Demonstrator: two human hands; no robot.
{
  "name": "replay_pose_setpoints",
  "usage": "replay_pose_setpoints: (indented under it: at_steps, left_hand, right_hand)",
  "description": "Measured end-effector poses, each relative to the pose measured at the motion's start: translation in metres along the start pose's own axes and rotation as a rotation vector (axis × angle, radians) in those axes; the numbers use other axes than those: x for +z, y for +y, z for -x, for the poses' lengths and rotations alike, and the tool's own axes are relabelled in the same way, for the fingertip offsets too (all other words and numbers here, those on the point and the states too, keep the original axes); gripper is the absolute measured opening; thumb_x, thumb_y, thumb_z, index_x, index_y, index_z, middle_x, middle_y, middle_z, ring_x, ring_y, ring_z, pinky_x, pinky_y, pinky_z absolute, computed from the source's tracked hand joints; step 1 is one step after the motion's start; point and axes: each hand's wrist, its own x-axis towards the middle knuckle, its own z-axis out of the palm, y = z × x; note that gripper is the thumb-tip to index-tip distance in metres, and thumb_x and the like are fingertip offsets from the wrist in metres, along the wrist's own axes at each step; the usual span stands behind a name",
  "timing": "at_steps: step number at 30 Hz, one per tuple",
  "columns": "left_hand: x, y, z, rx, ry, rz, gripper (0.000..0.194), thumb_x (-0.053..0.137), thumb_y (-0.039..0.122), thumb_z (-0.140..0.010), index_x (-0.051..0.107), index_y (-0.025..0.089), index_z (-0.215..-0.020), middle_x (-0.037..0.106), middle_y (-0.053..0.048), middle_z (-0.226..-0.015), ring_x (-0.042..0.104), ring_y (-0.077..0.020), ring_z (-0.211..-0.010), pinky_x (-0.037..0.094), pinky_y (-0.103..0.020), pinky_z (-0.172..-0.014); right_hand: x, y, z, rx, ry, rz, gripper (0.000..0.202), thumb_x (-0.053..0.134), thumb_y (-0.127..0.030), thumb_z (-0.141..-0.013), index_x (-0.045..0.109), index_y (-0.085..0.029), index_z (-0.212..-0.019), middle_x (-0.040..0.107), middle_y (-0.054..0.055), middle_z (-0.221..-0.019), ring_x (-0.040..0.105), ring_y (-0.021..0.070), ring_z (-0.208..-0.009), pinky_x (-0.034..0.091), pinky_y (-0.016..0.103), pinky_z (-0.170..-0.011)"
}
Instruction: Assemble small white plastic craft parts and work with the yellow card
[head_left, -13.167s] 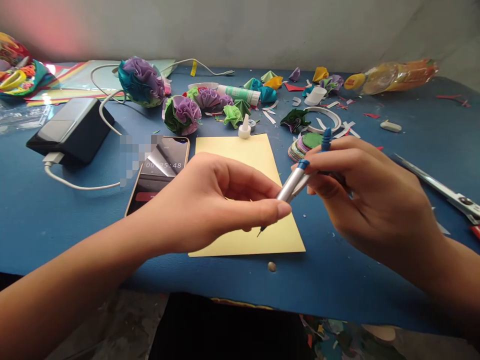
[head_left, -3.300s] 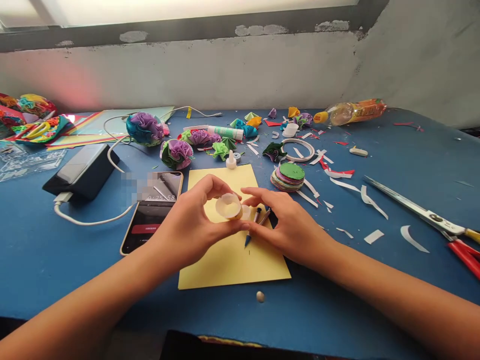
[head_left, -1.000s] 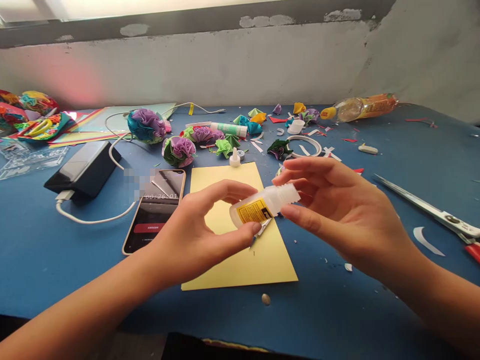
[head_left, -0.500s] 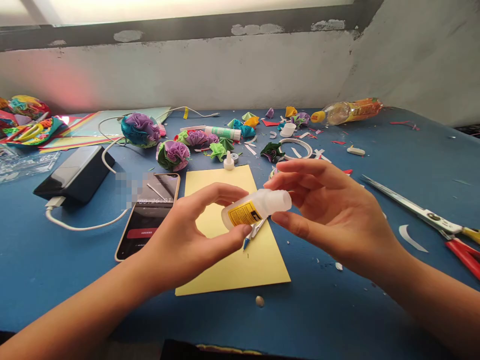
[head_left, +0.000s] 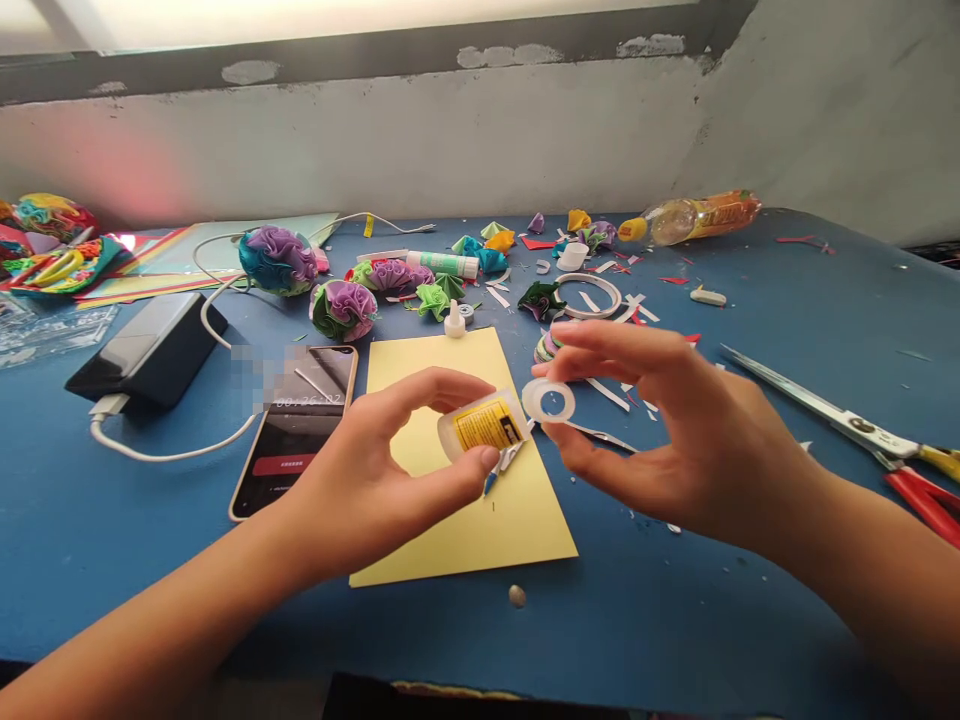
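My left hand [head_left: 405, 460] grips a small translucent bottle [head_left: 484, 425] with a yellow label, tilted over the yellow paper [head_left: 450, 540]. Between the thumb and fingertips of my right hand [head_left: 645, 410] is a translucent ring-shaped piece [head_left: 549, 401], its hole facing me, close beside the bottle's upper end. A pen with a blue tip [head_left: 493, 482] lies on the paper, partly behind the bottle. The white nozzle cap [head_left: 454, 320] stands at the paper's far edge.
A phone [head_left: 300, 430] and a black box [head_left: 142, 345] with a white cable are on the left. Paper flowers [head_left: 343, 308], a glue stick [head_left: 442, 264] and a tape ring [head_left: 590, 297] lie behind. Scissors [head_left: 847, 420] rest at the right, a plastic bottle [head_left: 697, 218] at the back.
The translucent ring-shaped piece has come away from the bottle's end with my right hand and turned to show its hole. My left hand still holds the bottle in nearly the same place.
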Motion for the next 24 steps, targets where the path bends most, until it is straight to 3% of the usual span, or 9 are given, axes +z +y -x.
replay_pose_setpoints:
  at_steps: [5,12,16,24]
  left_hand:
    - [0.0013,-0.0008,-0.0015,-0.002,-0.021,-0.03,0.024,0.064,0.024,-0.08,0.06,0.021,-0.103,0.065,-0.001,-0.097,0.059,-0.0147,-0.093,0.046,-0.023,-0.084]
    - [0.0011,-0.0006,-0.0033,-0.035,-0.067,-0.127,0.024,0.064,0.028,-0.078,0.061,0.019,-0.1,0.066,-0.002,-0.097,0.06,-0.0177,-0.091,0.046,-0.027,-0.081]
    - [0.0011,-0.0012,-0.0046,-0.027,-0.091,-0.141,0.024,0.063,0.026,-0.079,0.061,0.019,-0.101,0.066,-0.001,-0.096,0.059,-0.0165,-0.091,0.046,-0.025,-0.082]
    - [0.0016,-0.0043,-0.0019,0.044,-0.062,-0.125,0.03,0.068,0.016,-0.072,0.061,0.022,-0.101,0.067,0.002,-0.094,0.059,-0.0147,-0.089,0.045,-0.024,-0.083]
  right_hand:
    - [0.0019,-0.0028,-0.0001,-0.145,-0.11,0.218,0.047,0.056,-0.019,-0.081,0.042,-0.017,-0.126,0.064,0.009,-0.102,0.065,0.0226,-0.08,0.056,0.032,-0.06]
    - [-0.0005,-0.0084,0.0011,-0.231,-0.125,0.241,0.049,0.055,-0.017,-0.082,0.04,-0.017,-0.129,0.065,0.009,-0.101,0.065,0.0238,-0.085,0.056,0.034,-0.065]
    - [-0.0048,-0.0076,-0.0001,-0.126,-0.146,0.048,0.051,0.059,-0.028,-0.085,0.038,-0.024,-0.132,0.064,0.002,-0.109,0.064,0.0172,-0.089,0.054,0.028,-0.083]
    - [-0.0052,-0.0071,0.0014,0.027,-0.118,-0.208,0.061,0.069,-0.037,-0.078,0.039,-0.038,-0.131,0.061,-0.004,-0.11,0.063,0.0142,-0.09,0.051,0.027,-0.088]
